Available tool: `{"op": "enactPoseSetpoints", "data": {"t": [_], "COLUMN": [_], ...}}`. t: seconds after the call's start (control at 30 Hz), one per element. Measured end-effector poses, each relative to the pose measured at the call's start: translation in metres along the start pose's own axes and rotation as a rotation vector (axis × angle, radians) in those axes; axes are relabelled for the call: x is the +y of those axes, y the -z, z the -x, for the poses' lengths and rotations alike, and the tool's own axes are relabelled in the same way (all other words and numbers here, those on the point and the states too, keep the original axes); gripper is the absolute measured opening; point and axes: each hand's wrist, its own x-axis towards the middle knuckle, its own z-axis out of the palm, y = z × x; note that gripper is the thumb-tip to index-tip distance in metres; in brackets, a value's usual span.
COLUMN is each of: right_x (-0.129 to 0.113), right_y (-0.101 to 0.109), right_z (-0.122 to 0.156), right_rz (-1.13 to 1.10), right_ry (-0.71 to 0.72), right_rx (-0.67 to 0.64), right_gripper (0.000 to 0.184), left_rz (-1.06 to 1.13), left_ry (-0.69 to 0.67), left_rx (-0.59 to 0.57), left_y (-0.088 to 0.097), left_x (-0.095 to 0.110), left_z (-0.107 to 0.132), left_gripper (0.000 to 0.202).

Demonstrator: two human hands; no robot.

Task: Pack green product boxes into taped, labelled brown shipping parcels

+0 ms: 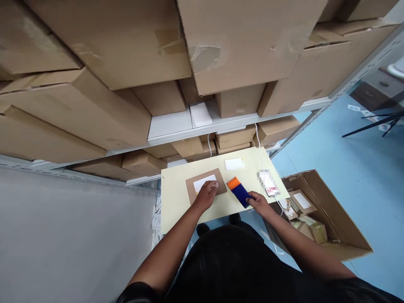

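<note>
My right hand (pixel 259 203) grips the near end of a flat blue and orange rectangular packet (pixel 240 192), held tilted over the table's front part. The orange end points away to the left; what kind of packet it is I cannot tell. My left hand (pixel 206 195) is over a flat brown cardboard parcel (pixel 191 187) with a white label (pixel 201 182) on it. Its fingers are curled together at the label's right side; whether they pinch anything is hidden. Both lie on a pale yellow table (pixel 176 210).
A white label sheet (pixel 234 163) lies at the table's back, and a phone with a blurred screen (pixel 268 183) at its right, near a white cable (pixel 259 143). A large open carton (pixel 341 223) with several parcels stands right. Shelves (pixel 176 128) of cardboard boxes rise behind.
</note>
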Motion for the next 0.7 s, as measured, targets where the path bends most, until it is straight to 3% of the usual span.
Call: {"op": "enactPoseSetpoints", "data": {"t": [0.13,0.23,0.3,0.5,0.6,0.7], "right_x": [-0.01,-0.012,-0.011,-0.007,-0.004,0.003], "right_y": [0.003,0.0,-0.008,-0.051,-0.069,-0.078], "right_z": [0.027,0.032,0.031,0.023,0.025,0.04], "right_rz": [-0.266,-0.386,-0.381,-0.175,-0.121,-0.19], "right_ry": [-0.062,-0.064,-0.05,-0.054,-0.131,-0.258], "right_rx": [-0.155,-0.168,-0.122,0.134,0.235,0.314], "right_gripper": [0.025,0.021,0.026,0.058,0.065,0.066], "left_rz": [0.385,0.552,0.543,0.194,-0.089,-0.446], "left_ry": [0.285,0.344,0.372,0.318,0.121,-0.111], "left_rx": [-0.342,-0.383,-0.383,-0.424,-0.386,-0.29], "left_y": [-0.024,-0.03,-0.03,-0.027,-0.017,-0.007], "left_x": [0.031,0.038,0.04,0.038,0.036,0.034], "left_z": [-0.024,-0.027,-0.025,-0.022,-0.034,-0.063], "left_gripper": [0.048,0.047,0.045,0.024,0.025,0.033]}}
